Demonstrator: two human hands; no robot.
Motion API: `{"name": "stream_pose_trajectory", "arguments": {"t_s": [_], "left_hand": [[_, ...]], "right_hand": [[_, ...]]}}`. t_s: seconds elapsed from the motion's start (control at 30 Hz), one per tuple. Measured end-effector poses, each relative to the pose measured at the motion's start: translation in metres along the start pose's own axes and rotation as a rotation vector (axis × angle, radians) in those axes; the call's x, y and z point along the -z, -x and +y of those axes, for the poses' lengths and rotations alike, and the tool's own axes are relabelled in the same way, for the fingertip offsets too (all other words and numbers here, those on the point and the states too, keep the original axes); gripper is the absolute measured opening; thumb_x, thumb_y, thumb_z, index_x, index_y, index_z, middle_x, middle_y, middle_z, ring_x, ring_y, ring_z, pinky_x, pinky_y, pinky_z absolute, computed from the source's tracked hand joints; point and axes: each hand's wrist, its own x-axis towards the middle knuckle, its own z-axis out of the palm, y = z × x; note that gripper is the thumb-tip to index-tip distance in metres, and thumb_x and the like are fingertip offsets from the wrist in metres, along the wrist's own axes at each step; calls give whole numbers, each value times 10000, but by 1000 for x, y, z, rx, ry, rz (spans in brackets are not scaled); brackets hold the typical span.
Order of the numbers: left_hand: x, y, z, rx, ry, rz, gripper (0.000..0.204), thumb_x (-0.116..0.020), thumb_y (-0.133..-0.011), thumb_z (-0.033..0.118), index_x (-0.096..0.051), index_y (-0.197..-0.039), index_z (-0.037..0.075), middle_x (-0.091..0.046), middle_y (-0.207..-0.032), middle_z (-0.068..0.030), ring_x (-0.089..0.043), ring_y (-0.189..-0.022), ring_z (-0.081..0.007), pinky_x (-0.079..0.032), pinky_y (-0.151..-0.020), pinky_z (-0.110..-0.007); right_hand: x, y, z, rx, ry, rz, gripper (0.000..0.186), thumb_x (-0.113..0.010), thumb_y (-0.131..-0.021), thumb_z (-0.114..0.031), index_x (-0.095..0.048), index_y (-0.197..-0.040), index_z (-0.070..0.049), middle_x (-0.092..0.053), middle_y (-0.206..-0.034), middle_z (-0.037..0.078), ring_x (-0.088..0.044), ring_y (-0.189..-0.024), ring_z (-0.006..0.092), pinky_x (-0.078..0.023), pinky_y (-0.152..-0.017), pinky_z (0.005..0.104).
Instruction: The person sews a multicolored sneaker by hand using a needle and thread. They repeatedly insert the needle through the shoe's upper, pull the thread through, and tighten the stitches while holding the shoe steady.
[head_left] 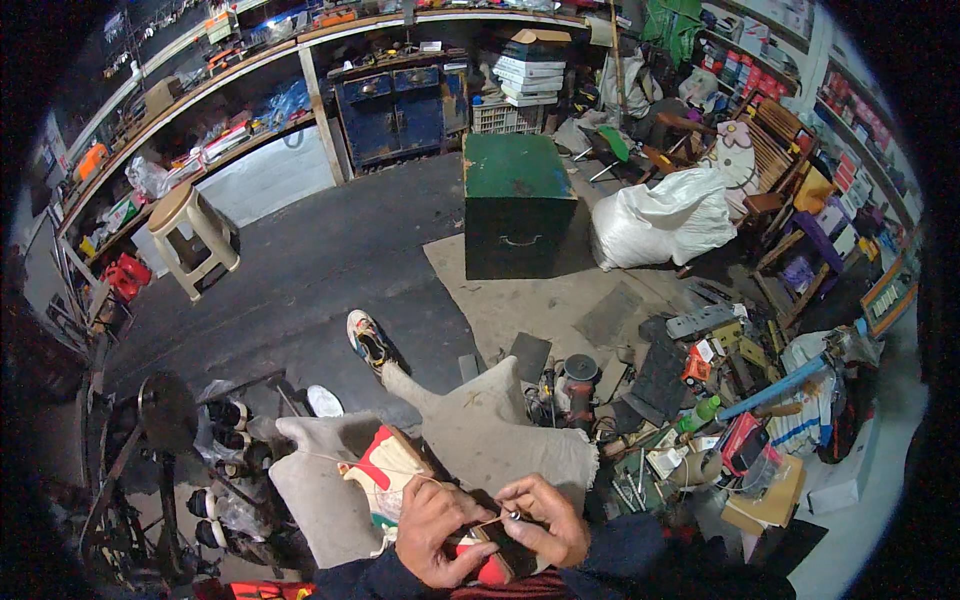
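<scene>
Shoe (395, 470), cream with red and green patches, is lying across the lap of a seated person whose two hands are working at it low in the frame. Left hand (435, 535) is clenching around the near end of the shoe, fingers curled over its edge. Right hand (545, 520) is pinching a thin needle (510, 516) between thumb and forefinger, just beside the left thumb. One pale thread (375, 465) is running from the pinch up over the shoe and off toward the left knee.

Two knees in grey trousers (490, 430) are framing the work, and one foot in a worn sneaker (368, 338) is stretching out onto the dark floor beyond them. At the person's left, dark bottles (225, 415) are crowding together beside a black metal stand with a round wheel (165, 410); their number is hard to tell. At the right, a dense litter of tools, boxes and one green bottle (700, 412) is hemming in the right elbow, with a blue pipe (785, 385) lying across it.

Farther out, one green metal trunk (515, 205) is sitting on a piece of matting, with one bulging white sack (665, 220) just beside it. One tan plastic stool (195, 240) is standing apart on the left. Behind them, one blue cabinet (400, 110) is standing under long wooden shelves (210, 110) loaded with goods, and a stack of flat boxes (530, 70) is rising near it.
</scene>
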Motion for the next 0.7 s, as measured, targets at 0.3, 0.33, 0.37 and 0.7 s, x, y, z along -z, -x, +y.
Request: {"name": "stream_pose_trajectory", "arguments": {"t_s": [0.3,0.33,0.37,0.7], "left_hand": [[-11,-1,13,182,77,27,305,-765,-736,136,-720,-1029,66,-624,-869,-99,-581,-860,-318,-430,-836,-410],[-12,-1,14,226,94,41,305,-763,-738,119,-719,-1032,49,-632,-874,-101,-583,-878,-321,-440,-841,-402],[-11,-1,15,230,95,50,325,-771,-737,106,-711,-1047,31,-636,-908,-119,-583,-889,-306,-445,-832,-392],[-10,0,15,218,108,92,150,-746,-759,52,-758,-906,78,-573,-839,-80,-570,-835,-265,-468,-766,-361]], "right_hand": [[23,5,-15,-25,172,-88,436,-590,-983,-66,-423,-1373,34,-682,-918,102,-612,-778,105,-493,-711,254],[23,6,-15,-15,196,-88,421,-594,-981,-68,-458,-1367,28,-694,-894,83,-655,-847,102,-509,-749,256],[21,4,-15,24,252,-85,412,-604,-974,-75,-474,-1348,37,-699,-899,88,-662,-833,109,-512,-740,259],[17,-3,-10,69,253,-100,275,-641,-949,-108,-554,-1176,21,-720,-881,92,-677,-803,113,-517,-744,279]]}}
